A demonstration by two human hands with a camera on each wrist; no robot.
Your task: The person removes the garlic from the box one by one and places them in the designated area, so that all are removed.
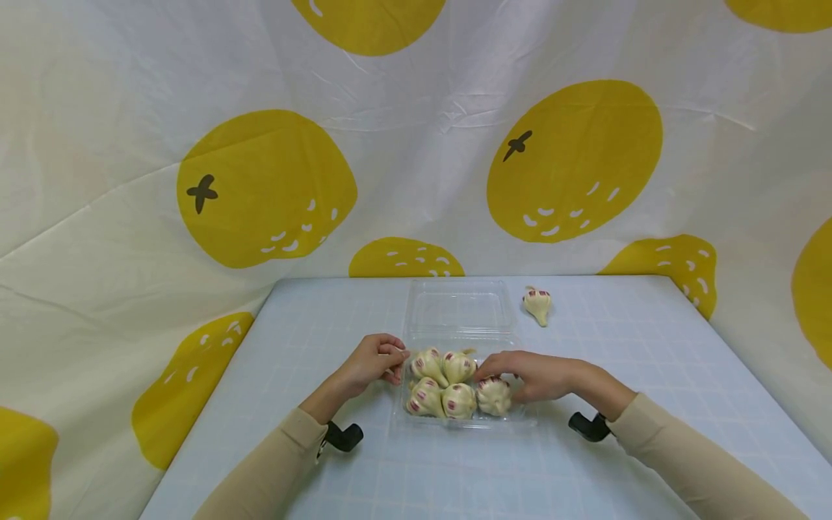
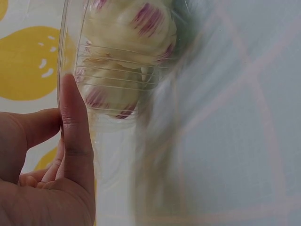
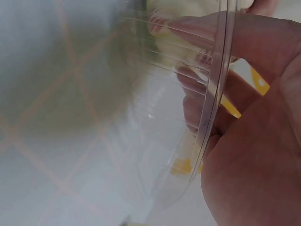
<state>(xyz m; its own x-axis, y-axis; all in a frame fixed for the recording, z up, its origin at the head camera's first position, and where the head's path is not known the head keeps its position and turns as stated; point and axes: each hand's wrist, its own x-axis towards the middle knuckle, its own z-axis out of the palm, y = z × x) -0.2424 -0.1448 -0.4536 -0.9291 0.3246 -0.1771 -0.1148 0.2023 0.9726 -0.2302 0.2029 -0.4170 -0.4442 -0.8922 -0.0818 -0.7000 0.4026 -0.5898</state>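
Observation:
A clear plastic clamshell box (image 1: 472, 422) lies with its lid (image 1: 460, 307) folded back. Several garlic bulbs (image 1: 459, 401) sit inside it in two rows. At the box's left edge, my left hand (image 1: 370, 365) pinches the rim between thumb and forefinger, as the left wrist view shows. My right hand (image 1: 542, 373) reaches into the right part of the box. Its fingers are around the garlic bulb (image 1: 494, 396) at the front right, the thumb touching its side in the right wrist view. The far side of that bulb is hidden by the hand.
Another garlic bulb (image 1: 537, 305) lies on the table to the right of the lid. The table (image 1: 312, 310) has a pale blue checked cover. Behind and beside it hangs a white cloth (image 1: 416, 166) with yellow fruit prints.

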